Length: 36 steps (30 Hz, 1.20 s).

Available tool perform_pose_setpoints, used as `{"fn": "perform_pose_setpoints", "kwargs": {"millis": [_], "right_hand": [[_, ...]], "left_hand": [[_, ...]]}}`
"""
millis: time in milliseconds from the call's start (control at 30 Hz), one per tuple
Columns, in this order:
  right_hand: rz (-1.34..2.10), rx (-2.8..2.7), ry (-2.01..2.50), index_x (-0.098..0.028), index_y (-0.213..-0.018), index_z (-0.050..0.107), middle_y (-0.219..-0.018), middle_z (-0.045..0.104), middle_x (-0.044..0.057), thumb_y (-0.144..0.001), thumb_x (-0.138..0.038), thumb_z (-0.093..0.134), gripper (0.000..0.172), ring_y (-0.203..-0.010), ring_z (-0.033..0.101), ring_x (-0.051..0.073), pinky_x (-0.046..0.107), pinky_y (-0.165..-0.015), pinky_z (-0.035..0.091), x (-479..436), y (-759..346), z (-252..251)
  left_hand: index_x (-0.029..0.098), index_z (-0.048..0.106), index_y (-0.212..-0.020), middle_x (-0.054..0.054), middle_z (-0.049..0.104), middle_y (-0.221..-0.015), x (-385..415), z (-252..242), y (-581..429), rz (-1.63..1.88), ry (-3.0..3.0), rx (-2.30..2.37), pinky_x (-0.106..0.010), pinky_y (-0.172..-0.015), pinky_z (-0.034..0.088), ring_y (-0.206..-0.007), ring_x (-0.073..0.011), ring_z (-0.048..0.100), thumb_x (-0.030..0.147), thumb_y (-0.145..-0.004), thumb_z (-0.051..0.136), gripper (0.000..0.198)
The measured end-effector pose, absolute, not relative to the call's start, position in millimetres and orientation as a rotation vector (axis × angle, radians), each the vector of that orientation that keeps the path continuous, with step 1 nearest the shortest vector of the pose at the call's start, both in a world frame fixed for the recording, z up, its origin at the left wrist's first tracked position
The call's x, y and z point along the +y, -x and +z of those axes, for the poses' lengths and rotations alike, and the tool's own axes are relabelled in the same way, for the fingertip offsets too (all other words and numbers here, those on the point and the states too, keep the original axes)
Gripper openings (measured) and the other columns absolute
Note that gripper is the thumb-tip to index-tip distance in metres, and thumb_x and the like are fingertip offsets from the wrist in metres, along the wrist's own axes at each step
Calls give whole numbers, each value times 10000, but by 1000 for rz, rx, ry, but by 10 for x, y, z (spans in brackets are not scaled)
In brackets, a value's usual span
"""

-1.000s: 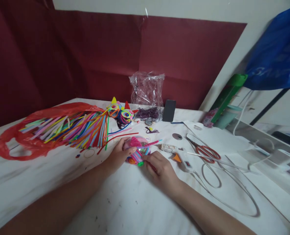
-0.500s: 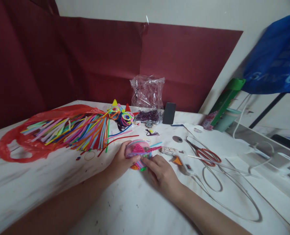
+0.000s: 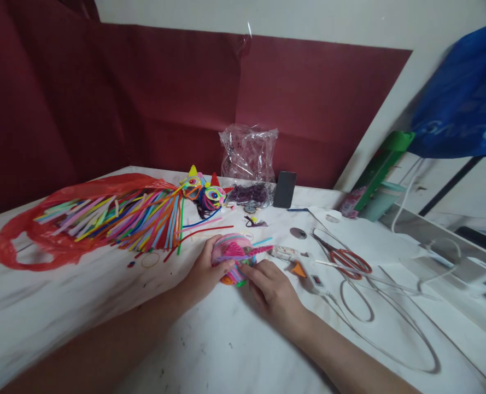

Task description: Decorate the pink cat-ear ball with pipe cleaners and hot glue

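Note:
A small multicoloured pipe-cleaner craft ball, mostly pink with green and orange at its base, rests on the white marble table. My left hand is closed round its left side, thumb on top. My right hand pinches it from the right with the fingertips. A pink pipe cleaner sticks out of the ball to the right.
A red plastic bag of coloured pipe cleaners lies at the left. Two finished pipe-cleaner figures, a clear bag, a black phone, red-handled scissors and a glue gun with its cord lie behind and to the right.
Both hands have turned the ball slightly, with my right fingers shifting up against its right side. The camera view moved a little; the other things stay put.

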State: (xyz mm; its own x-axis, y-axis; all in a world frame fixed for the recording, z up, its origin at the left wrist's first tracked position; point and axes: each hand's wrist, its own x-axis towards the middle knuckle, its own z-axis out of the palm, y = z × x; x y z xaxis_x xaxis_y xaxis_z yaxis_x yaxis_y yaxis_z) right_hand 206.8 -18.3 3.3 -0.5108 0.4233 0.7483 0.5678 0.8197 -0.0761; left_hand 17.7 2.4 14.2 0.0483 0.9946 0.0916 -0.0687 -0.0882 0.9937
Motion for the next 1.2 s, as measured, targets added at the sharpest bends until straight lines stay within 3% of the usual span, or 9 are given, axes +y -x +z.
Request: {"fn": "perform_pose_setpoints", "kwargs": {"millis": [467,1200], "right_hand": [[-121,-2095,700,-186,-1091,611,-714,565,38,-919,-74,465,252,-676,540,191,290,-578,467,-189,-2074,20],[-130,-2104,722,-181,-1056,635,-697,578,38,-908,-73,466,249,-654,543,191,287,-563,470,-214,-2083,61]], "left_hand": [[218,466,-1290,-99,601,-1291,-21,164,-216,1242,-1257,1117,-410,-996,472,-1180,-291,578,144,-574,756,776],[229,445,-1307,-114,565,-1341,-12,117,-212,1244,-1254,1055,-458,-1031,448,-1240,-308,543,171,-600,782,786]]}}
